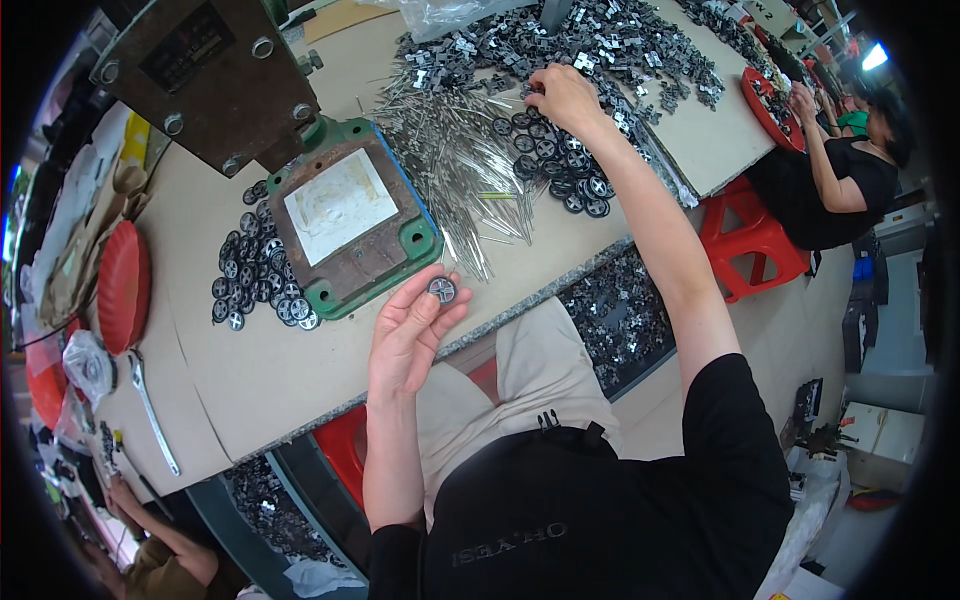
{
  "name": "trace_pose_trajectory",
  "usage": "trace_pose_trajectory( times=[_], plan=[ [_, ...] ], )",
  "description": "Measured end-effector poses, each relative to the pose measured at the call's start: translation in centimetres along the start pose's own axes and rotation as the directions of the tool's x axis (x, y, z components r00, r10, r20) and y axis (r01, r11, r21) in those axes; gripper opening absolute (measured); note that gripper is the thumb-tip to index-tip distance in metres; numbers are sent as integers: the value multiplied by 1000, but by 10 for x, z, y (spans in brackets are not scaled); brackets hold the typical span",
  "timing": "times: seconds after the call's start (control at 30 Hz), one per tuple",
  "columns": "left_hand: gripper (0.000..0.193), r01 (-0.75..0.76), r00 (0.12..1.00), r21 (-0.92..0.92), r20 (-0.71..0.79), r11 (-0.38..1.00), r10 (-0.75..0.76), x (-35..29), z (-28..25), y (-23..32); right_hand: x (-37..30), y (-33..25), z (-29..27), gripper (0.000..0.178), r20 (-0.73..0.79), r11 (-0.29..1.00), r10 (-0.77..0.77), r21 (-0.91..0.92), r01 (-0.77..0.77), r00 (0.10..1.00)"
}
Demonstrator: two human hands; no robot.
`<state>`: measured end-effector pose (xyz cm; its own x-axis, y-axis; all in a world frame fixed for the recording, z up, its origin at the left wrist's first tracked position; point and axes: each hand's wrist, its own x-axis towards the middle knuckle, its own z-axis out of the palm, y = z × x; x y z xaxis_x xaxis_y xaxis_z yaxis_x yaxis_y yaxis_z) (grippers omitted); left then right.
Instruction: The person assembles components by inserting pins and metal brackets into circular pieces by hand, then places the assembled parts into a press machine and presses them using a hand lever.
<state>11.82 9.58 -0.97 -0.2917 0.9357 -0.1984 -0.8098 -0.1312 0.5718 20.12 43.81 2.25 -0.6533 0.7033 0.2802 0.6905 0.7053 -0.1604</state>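
Note:
Between the thumb and fingers of my left hand (pixel 410 325) is a small black toy wheel (pixel 441 290) with silver spokes, held just off the press base's near corner. My right hand (pixel 565 98) reaches out to the far side of the table, its fingers curled down at the edge of a heap of small dark clip-like parts (pixel 640 50). What its fingertips pinch is too small to make out. Just below that hand lies a pile of black wheels (pixel 565 165). Thin metal rods (pixel 450 160) are spread loosely to the left of them.
A green press base (pixel 425 245) with a pale plate (pixel 340 205) stands left of the rods. More wheels (pixel 250 270) lie beyond it. An adjustable wrench (pixel 152 415) and a red basin (pixel 124 285) are at far left. A co-worker (pixel 850 170) sits at right near a red stool (pixel 750 245).

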Motion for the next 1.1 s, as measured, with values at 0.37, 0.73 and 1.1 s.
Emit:
trace_pose_trajectory(
  times=[0.37,0.73,1.1],
  plan=[
    [33,-14,999,31,-35,999,15,-4,6,-2,-105,-58,-60,26,293,309,-139,920,-240,946],
    [34,-71,983,207,-150,976,103,-12,19,-7,-156,-88,-60,30,391,168,-220,918,-360,894],
    [34,-113,974,278,-161,954,162,-15,21,-8,-158,-94,-60,27,431,234,-208,894,-383,878]
  ],
)
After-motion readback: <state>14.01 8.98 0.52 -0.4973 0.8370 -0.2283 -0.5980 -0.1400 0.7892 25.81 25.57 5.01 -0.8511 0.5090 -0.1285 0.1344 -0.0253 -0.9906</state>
